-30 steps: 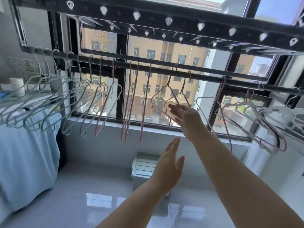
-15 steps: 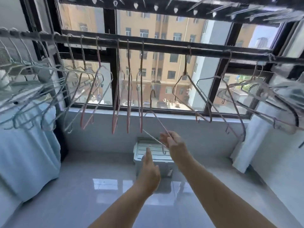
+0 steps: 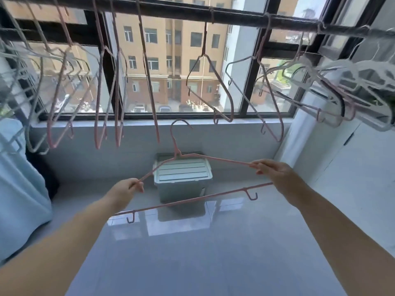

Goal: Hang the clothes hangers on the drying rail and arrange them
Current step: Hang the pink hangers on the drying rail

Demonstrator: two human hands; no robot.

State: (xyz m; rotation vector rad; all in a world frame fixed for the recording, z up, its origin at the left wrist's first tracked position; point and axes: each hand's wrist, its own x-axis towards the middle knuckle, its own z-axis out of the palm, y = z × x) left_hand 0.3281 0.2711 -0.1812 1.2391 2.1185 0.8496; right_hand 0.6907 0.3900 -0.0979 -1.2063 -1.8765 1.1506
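My left hand (image 3: 126, 189) and right hand (image 3: 275, 171) each pinch one shoulder end of a pink hanger (image 3: 178, 155), hook up, well below the rail (image 3: 235, 16), above the floor.

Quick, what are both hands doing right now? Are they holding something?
Left hand: closed, pinching the left end of the pink hanger.
Right hand: closed, pinching the right end of the same pink hanger.
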